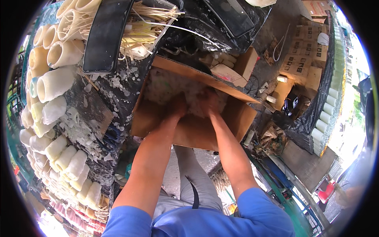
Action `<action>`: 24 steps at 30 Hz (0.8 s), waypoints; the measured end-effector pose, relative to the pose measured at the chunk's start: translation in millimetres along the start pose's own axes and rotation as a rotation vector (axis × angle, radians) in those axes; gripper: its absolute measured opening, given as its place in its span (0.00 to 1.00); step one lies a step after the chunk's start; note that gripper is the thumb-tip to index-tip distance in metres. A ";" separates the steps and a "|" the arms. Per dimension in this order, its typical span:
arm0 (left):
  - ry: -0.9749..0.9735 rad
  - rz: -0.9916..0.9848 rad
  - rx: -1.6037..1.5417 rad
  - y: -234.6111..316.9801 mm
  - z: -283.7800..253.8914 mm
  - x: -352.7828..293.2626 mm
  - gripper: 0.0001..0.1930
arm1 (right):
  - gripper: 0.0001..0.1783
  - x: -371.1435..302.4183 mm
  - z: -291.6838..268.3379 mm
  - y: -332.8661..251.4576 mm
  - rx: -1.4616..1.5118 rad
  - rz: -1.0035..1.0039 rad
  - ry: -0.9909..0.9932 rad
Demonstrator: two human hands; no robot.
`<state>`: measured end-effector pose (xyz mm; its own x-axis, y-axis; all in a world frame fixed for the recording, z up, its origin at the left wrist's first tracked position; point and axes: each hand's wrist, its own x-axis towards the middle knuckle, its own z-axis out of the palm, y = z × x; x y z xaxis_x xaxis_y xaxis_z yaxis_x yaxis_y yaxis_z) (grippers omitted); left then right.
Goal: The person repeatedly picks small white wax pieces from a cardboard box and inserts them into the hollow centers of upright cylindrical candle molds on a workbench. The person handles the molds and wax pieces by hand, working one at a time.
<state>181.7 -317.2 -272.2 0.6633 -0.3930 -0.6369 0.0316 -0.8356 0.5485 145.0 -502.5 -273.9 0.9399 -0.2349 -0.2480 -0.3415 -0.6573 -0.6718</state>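
Observation:
An open brown cardboard box (189, 132) rests tilted at the edge of a dark, wax-spattered bench, partly filled with pale whitish flakes (167, 85). Both my hands reach down into it. My left hand (176, 106) presses into the flakes at the box's middle, fingers buried. My right hand (208, 103) is beside it, also sunk into the flakes. Whether either hand grips anything is hidden by the loose material.
Many cream wax cylinders (59, 81) lie stacked along the left of the bench (92, 108). A black tray (106, 35) and a bundle of pale wicks (148, 29) lie behind the box. Small cartons (302, 65) and clutter fill the floor at right.

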 end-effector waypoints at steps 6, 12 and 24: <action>-0.020 -0.033 -0.090 1.7 18.9 23.9 0.26 | 0.15 -27.0 -1.1 44.6 -0.284 0.065 -0.277; -0.110 0.229 0.041 6.8 43.9 31.2 0.29 | 0.20 -17.3 33.9 46.4 -0.265 0.267 -0.293; -0.032 0.238 -0.250 125.3 -4.4 -34.4 0.27 | 0.21 -70.8 -55.6 -7.9 1.347 0.717 -0.036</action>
<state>166.1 -406.6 -179.1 0.6507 -0.5803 -0.4897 0.0639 -0.6008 0.7968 81.4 -520.5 -212.2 0.5854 -0.1804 -0.7904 -0.4795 0.7091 -0.5169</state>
